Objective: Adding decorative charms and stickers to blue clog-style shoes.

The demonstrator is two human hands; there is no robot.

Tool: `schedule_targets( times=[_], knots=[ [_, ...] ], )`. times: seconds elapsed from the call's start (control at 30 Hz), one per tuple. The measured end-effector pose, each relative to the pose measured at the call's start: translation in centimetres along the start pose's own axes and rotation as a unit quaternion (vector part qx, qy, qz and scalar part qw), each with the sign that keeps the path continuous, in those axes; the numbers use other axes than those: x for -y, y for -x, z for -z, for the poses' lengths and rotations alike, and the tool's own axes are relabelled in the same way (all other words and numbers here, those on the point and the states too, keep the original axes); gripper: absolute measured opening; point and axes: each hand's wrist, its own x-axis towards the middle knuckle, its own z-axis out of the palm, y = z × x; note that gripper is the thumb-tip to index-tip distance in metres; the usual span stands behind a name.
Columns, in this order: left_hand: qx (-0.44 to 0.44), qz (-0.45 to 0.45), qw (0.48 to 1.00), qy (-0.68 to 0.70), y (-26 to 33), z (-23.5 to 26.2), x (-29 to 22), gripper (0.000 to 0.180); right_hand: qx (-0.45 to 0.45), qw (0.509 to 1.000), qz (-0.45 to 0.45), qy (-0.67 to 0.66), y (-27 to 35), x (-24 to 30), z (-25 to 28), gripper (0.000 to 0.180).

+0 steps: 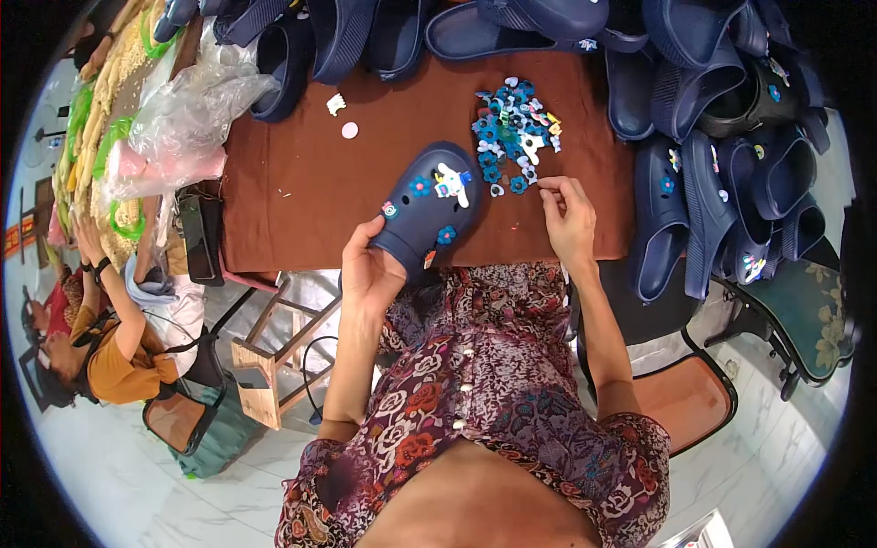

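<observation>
A navy foam clog [408,228] is gripped at its heel end by my left hand [373,269], its toe pointing up and to the right over the table edge. Several charms sit on its upper: a white cartoon figure [450,184], blue flowers [420,186] and a round pastel one. Just to the right of the shoe, my right hand [570,224] has thumb and forefinger drawn together in a pinch; whatever lies between them is too small to make out. Its fingertips are beside the lower edge of a pile of blue, white and black shoe charms [512,128].
More navy clogs line the far edge [393,41] and the right side [660,219] of the brown table [301,201]. A white charm [336,104] and a pale disc [349,131] lie far left. Clear plastic bags [192,110], a phone [195,239] and a seated person [123,356] are at left.
</observation>
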Motion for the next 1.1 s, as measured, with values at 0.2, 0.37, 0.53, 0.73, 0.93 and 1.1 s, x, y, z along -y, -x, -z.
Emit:
schedule_targets(
  times=[0.2, 0.37, 0.53, 0.73, 0.93, 1.1],
  knots=[
    [0.003, -0.027, 1.0, -0.001, 0.2, 0.7, -0.8, 0.031, 0.031, 0.999, 0.01, -0.017, 0.2, 1.5, -1.8, 0.012],
    [-0.011, -0.039, 0.999, -0.003, 0.3, 1.0, -0.7, 0.033, 0.025, 0.994, 0.078, 0.075, 0.4, 2.4, -4.0, 0.019],
    [-0.018, -0.037, 0.999, 0.0, 0.1, 1.0, -0.4, 0.032, 0.043, 0.99, 0.076, 0.11, 0.1, 2.2, -4.4, 0.019],
    [-0.012, -0.04, 0.999, -0.021, 0.2, 0.4, 0.2, 0.042, 0.052, 0.992, 0.113, 0.035, 0.5, 2.1, -3.0, 0.015],
    [-0.001, -0.015, 0.999, -0.052, -0.2, 0.5, 1.6, 0.038, 0.06, 0.985, 0.158, 0.039, 1.3, 2.6, -2.5, 0.012],
    [0.005, -0.026, 0.997, -0.069, 0.0, 0.0, 2.7, 0.042, 0.042, 0.981, 0.176, 0.065, 1.4, 1.9, -3.0, 0.013]
  ],
)
